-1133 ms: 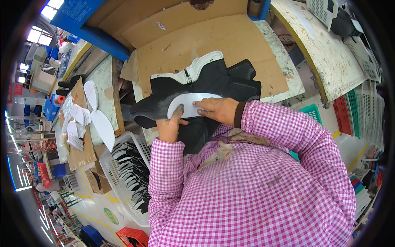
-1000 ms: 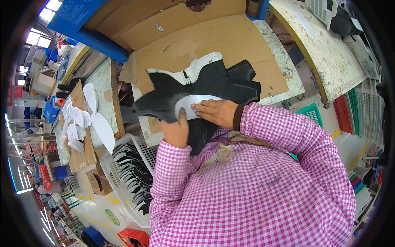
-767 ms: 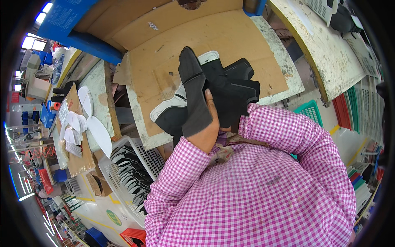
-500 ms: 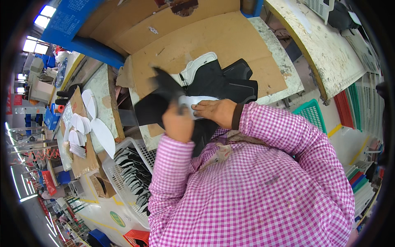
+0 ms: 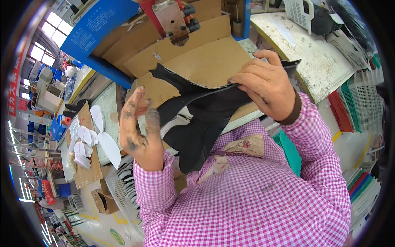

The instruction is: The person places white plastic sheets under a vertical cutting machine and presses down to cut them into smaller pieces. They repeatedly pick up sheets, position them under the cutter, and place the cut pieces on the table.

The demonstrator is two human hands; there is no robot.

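A floppy black sheet piece [image 5: 205, 111] with several lobes hangs raised over the cardboard-lined work surface [image 5: 214, 51]. My right hand [image 5: 267, 86] pinches its upper edge between thumb and fingers, to the right of the middle. Off its left side is my left hand [image 5: 142, 127], fingers apart and curved, slightly blurred, with nothing visible in them. Dark smudges mark the left hand. A white patch [image 5: 175, 123] shows in a gap of the black sheet piece, partly covered by it.
A blue machine frame [image 5: 96, 31] with a metal head [image 5: 170, 20] stands ahead. White leaf-shaped pieces [image 5: 109, 149] lie at left, above a white basket [image 5: 119, 197] of black pieces. To the right are a pale worktable [image 5: 304, 49] and a green basket [image 5: 288, 152].
The black sheet piece has been lifted and spread out in the air. My right hand has moved up and right with its edge; my left hand has drawn left and opened.
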